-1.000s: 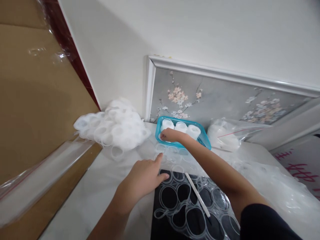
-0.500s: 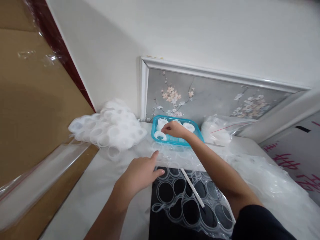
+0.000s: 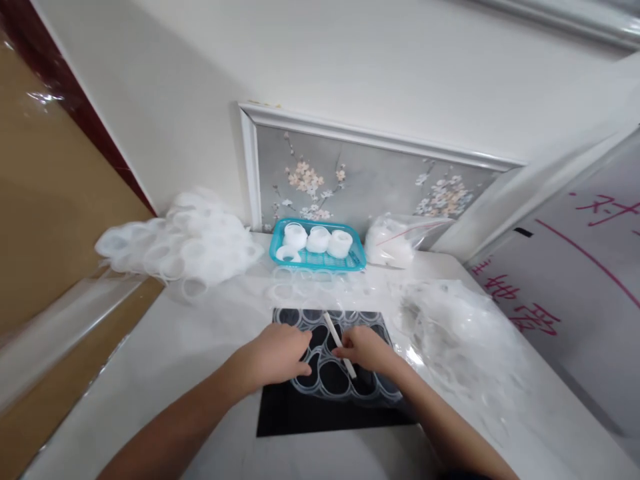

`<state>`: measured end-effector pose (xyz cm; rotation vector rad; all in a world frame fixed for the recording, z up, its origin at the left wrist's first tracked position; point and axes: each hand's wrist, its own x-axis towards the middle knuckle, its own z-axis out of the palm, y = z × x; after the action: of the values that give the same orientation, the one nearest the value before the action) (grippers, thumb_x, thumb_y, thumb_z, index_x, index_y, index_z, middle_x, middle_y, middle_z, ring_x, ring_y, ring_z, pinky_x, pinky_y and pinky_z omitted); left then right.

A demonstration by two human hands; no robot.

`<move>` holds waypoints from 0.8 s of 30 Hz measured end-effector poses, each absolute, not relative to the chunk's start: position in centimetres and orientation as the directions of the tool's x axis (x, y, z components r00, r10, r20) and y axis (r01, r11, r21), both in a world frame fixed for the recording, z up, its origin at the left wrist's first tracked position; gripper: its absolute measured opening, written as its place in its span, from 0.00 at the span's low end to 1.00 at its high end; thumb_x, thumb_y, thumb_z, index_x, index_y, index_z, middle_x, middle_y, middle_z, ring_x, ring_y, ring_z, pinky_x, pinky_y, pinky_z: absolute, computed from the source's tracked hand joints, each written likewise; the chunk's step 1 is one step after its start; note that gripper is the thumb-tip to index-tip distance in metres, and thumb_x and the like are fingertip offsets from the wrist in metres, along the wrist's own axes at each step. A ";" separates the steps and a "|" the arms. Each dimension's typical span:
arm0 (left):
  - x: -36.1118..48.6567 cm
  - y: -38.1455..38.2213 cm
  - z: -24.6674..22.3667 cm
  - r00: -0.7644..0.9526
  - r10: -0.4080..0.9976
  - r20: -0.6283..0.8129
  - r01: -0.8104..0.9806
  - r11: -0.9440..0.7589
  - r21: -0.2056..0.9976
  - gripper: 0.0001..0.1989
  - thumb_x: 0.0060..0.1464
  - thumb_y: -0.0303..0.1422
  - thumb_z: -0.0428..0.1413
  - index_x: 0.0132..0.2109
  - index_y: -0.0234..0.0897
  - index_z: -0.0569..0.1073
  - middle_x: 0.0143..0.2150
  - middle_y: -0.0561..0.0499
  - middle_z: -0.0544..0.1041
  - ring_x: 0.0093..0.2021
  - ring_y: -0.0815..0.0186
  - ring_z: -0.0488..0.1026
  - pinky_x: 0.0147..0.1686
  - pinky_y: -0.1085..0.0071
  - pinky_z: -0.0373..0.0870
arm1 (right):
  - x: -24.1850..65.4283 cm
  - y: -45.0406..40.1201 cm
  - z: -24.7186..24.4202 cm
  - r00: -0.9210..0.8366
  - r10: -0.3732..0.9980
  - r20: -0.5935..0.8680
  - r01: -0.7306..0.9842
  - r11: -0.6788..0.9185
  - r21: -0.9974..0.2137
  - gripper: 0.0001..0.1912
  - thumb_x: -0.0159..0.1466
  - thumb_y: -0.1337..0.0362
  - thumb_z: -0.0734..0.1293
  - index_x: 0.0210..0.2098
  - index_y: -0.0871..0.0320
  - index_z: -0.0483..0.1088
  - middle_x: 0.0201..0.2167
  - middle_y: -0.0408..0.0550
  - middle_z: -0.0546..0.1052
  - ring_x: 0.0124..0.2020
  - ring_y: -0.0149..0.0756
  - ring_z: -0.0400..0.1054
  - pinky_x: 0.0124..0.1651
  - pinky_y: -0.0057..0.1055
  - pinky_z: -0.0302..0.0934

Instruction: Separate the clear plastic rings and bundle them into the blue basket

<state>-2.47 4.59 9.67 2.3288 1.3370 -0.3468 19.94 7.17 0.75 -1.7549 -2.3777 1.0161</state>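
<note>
On the black mat (image 3: 295, 413) lies a clear plastic sheet with rows of round rings (image 3: 334, 379). My left hand (image 3: 280, 350) rests at the sheet's left side, thumb and index finger apart, with nothing seen in it. A slim white pen-like stick (image 3: 332, 327) slants over the sheet. My right hand (image 3: 367, 348) has its fingers curled around the stick's middle, the thumb crossing it. Beyond the mat stands a blue plastic basket (image 3: 320, 267) holding several white ring stacks (image 3: 319, 240), one of them (image 3: 289, 254) tipped at the front left.
A heap of white ring sheets (image 3: 195, 240) lies at the left, more clear sheets (image 3: 460, 333) at the right. Beside the basket sits a zip bag of white material (image 3: 393, 240). Cardboard (image 3: 65, 173) stands left; a framed floral panel (image 3: 360, 167) lines the wall.
My right hand has left the basket and come back to the white stick on the sheet. The left hand has come down beside the sheet. The view has shifted.
</note>
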 end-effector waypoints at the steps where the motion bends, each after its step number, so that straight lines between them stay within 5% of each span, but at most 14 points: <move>1: -2.2 4.1 9.0 0.518 0.735 -0.437 0.855 -0.464 0.232 0.12 0.55 0.36 0.62 0.44 0.34 0.76 0.42 0.41 0.81 0.44 0.50 0.79 0.41 0.63 0.72 | 20.4 6.9 0.6 -0.380 0.858 -0.346 0.807 0.124 -0.578 0.15 0.58 0.58 0.71 0.18 0.56 0.67 0.18 0.44 0.73 0.23 0.35 0.67 0.29 0.30 0.53; 5: -3.3 1.6 6.4 0.564 0.696 -0.445 0.824 -0.507 0.252 0.12 0.57 0.35 0.63 0.45 0.33 0.76 0.44 0.42 0.80 0.43 0.51 0.78 0.40 0.64 0.71 | 23.4 5.8 0.8 -0.296 0.908 -0.297 0.557 -0.088 -0.826 0.17 0.58 0.52 0.67 0.19 0.56 0.64 0.15 0.39 0.66 0.19 0.30 0.58 0.24 0.28 0.50; 9: -5.9 -0.7 4.6 0.665 0.663 -0.343 0.744 -0.548 0.383 0.04 0.61 0.32 0.58 0.38 0.36 0.75 0.38 0.49 0.78 0.38 0.59 0.76 0.38 0.68 0.68 | 27.5 3.5 0.6 -0.094 0.961 -0.259 0.385 -0.205 -0.900 0.28 0.63 0.43 0.59 0.16 0.55 0.62 0.13 0.42 0.64 0.18 0.33 0.59 0.26 0.31 0.55; 12: -7.0 -1.7 4.1 0.723 0.668 -0.175 0.661 -0.596 0.456 0.06 0.61 0.28 0.53 0.35 0.37 0.73 0.39 0.49 0.77 0.41 0.61 0.73 0.43 0.68 0.66 | 29.7 1.1 0.0 -0.083 0.977 -0.198 0.583 -0.113 -0.804 0.33 0.67 0.40 0.54 0.21 0.57 0.72 0.22 0.50 0.76 0.29 0.42 0.71 0.36 0.35 0.60; 15: -7.4 -2.0 3.9 0.772 0.628 -0.103 0.573 -0.616 0.541 0.10 0.61 0.28 0.49 0.31 0.37 0.68 0.34 0.50 0.74 0.39 0.62 0.71 0.44 0.68 0.65 | 30.8 -1.0 -0.7 -0.111 0.986 -0.125 0.799 0.014 -0.601 0.34 0.69 0.40 0.50 0.26 0.56 0.73 0.27 0.53 0.77 0.31 0.44 0.72 0.36 0.35 0.57; 19: -7.5 -2.2 3.8 0.768 0.612 -0.190 0.583 -0.543 0.604 0.11 0.60 0.29 0.47 0.28 0.38 0.62 0.26 0.53 0.68 0.27 0.67 0.64 0.31 0.71 0.59 | 31.4 -2.7 -0.8 -0.267 0.949 -0.168 0.888 0.175 -0.426 0.34 0.72 0.43 0.45 0.20 0.55 0.62 0.23 0.50 0.74 0.24 0.38 0.68 0.31 0.34 0.52; 24: -7.6 -3.5 4.5 0.728 0.602 -0.329 0.645 -0.438 0.626 0.08 0.58 0.29 0.49 0.29 0.37 0.65 0.24 0.55 0.68 0.24 0.70 0.61 0.27 0.73 0.52 | 31.9 -3.9 1.3 -0.318 0.848 -0.424 0.896 0.122 -0.426 0.34 0.72 0.46 0.48 0.17 0.55 0.63 0.19 0.50 0.74 0.25 0.39 0.70 0.34 0.34 0.56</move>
<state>-7.60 -3.45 4.50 2.1619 0.9383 -0.0727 31.94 -3.89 1.28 -1.8771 -2.4093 1.0136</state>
